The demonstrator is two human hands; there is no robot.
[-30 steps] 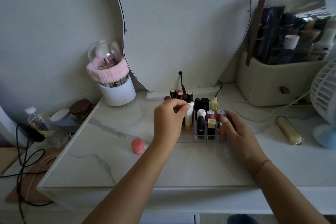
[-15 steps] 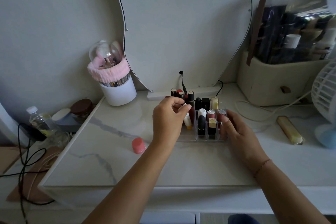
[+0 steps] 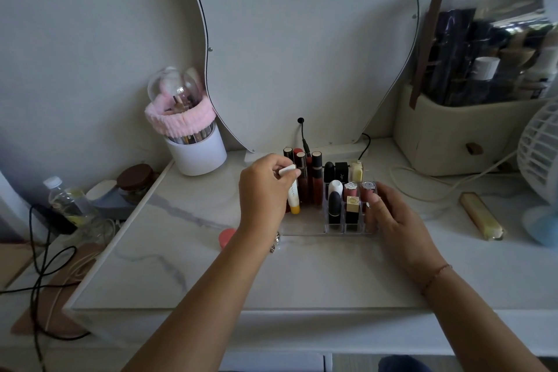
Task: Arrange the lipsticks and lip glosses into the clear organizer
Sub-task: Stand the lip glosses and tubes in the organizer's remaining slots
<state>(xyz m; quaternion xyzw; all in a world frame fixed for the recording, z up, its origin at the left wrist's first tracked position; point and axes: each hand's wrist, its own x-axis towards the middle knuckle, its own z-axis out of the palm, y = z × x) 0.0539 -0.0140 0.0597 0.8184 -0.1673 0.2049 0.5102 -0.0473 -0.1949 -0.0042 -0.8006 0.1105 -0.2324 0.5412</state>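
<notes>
A clear organizer [image 3: 305, 228] sits on the marble tabletop below the mirror, holding several lipsticks [image 3: 334, 211] and tall lip glosses [image 3: 316, 178] upright in its slots. My left hand [image 3: 264, 193] pinches the flat end of a white tube with a yellow cap [image 3: 293, 196], which stands cap-down in the organizer's left part. My right hand [image 3: 392, 220] rests against the organizer's right side, fingers around its edge near a pink lipstick [image 3: 368, 189]. A gold lipstick tube [image 3: 481, 216] lies loose on the table to the right.
A small pink jar [image 3: 226, 237] sits left of my left wrist. A white brush holder with a pink headband [image 3: 193, 142] stands at back left, a beige cosmetic case [image 3: 453, 136] at back right, a white fan [image 3: 540, 166] at the right edge. Cables and a bottle [image 3: 69, 205] lie beyond the left edge.
My left hand has lowered the white tube into the organizer's left part and shifted slightly left. My right hand has stayed against the organizer's right side.
</notes>
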